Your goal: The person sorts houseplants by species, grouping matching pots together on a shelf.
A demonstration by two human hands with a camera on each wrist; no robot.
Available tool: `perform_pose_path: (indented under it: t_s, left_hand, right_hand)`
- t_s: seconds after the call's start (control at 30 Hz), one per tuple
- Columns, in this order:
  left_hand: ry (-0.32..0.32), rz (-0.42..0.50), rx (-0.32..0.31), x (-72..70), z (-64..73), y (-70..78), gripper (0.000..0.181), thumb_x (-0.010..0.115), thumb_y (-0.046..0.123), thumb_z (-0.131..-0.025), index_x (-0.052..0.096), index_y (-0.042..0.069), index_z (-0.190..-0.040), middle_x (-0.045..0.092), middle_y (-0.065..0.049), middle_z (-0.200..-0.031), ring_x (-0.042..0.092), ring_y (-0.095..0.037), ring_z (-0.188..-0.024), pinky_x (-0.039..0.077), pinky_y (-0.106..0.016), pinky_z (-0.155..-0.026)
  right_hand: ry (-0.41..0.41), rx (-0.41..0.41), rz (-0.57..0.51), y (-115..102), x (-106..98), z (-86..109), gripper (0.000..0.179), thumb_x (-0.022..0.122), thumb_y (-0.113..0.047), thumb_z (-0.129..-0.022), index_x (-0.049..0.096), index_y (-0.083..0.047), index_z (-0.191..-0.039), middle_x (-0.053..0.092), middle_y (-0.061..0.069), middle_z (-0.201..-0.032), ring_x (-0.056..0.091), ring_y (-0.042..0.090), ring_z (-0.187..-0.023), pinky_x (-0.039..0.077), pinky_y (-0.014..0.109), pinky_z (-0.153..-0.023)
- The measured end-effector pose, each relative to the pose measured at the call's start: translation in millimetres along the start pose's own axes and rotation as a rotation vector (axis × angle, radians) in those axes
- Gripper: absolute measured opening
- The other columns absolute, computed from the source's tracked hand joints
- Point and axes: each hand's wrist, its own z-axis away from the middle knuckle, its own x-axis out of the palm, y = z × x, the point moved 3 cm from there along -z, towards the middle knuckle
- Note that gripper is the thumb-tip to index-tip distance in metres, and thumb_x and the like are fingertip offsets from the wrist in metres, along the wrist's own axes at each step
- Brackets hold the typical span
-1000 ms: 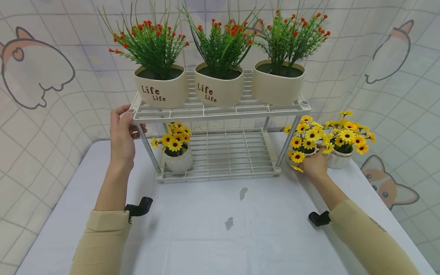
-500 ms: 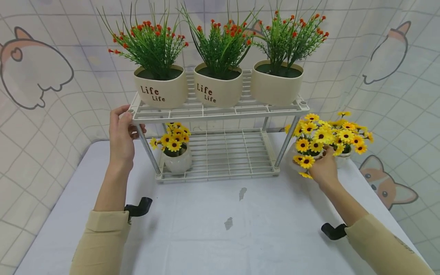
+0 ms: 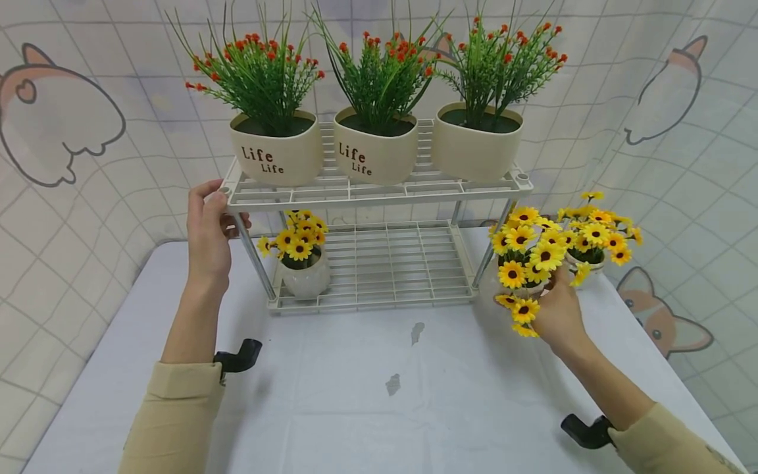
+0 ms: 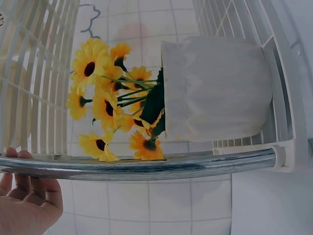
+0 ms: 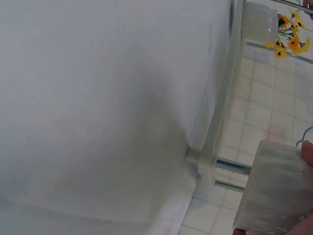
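Observation:
My left hand grips the top left front corner of a white two-tier wire rack, its fingers passing behind the metal post. My right hand holds a small white pot of yellow daisy-like flowers just right of the rack's right front post. In the right wrist view this pot is off the table, with fingertips at its edges. Much of the pot is hidden by blooms in the head view. Another white pot with yellow flowers stands on the lower shelf's left end.
Three cream pots, left, middle and right, with red-flowered greenery line the top shelf. A third yellow-flowered pot stands on the table behind my right hand. A patterned curtain hangs behind the white-covered table.
My right hand has drawn the flowerpot toward me, first shifting right, then back left toward the rack's post. The left hand stays at the rack's corner.

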Motion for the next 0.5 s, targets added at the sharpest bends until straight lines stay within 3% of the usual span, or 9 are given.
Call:
perform_pose_path:
  t_s: [0.07, 0.17, 0.37, 0.5]
  left_hand:
    - [-0.001, 0.003, 0.0, 0.2, -0.2, -0.2, 0.038, 0.032, 0.035, -0.109, 0.043, 0.019, -0.141, 0.056, -0.006, -0.092, 0.054, -0.02, -0.085, 0.04, -0.032, -0.083]
    - [-0.004, 0.005, 0.001, 0.4, -0.5, -0.3, 0.038, 0.032, 0.035, -0.109, 0.043, 0.019, -0.142, 0.056, -0.007, -0.092, 0.054, -0.02, -0.085, 0.04, -0.032, -0.083]
    - [0.001, -0.001, 0.005, 0.3, -0.7, -0.4, 0.04, 0.032, 0.036, -0.109, 0.043, 0.018, -0.142, 0.057, -0.004, -0.092, 0.054, -0.019, -0.084, 0.041, -0.03, -0.081]
    - [0.005, 0.003, 0.001, -0.1, -1.1, -0.4, 0.039, 0.032, 0.035, -0.109, 0.044, 0.018, -0.142, 0.058, -0.003, -0.091, 0.054, -0.018, -0.083, 0.041, -0.03, -0.081]
  right_hand:
    - [-0.007, 0.008, 0.011, -3.8, 1.1, 4.9, 0.078, 0.067, -0.026, -0.1, 0.018, -0.003, -0.156, 0.05, 0.03, -0.136, 0.056, 0.037, -0.104, 0.051, 0.025, -0.069]
    - [-0.024, 0.035, -0.003, -9.6, 4.5, 10.2, 0.075, 0.065, -0.018, -0.1, 0.02, -0.001, -0.157, 0.047, 0.029, -0.14, 0.055, 0.04, -0.115, 0.053, 0.027, -0.076]
    - [-0.082, 0.004, -0.04, -20.5, 14.2, 18.3, 0.076, 0.067, -0.007, -0.096, 0.021, 0.002, -0.155, 0.043, 0.029, -0.142, 0.047, 0.042, -0.126, 0.049, 0.051, -0.095]
    - [-0.136, -0.006, -0.009, -29.2, 24.7, 22.9, 0.076, 0.067, -0.007, -0.094, 0.02, 0.004, -0.152, 0.043, 0.031, -0.144, 0.048, 0.046, -0.129, 0.047, 0.057, -0.098]
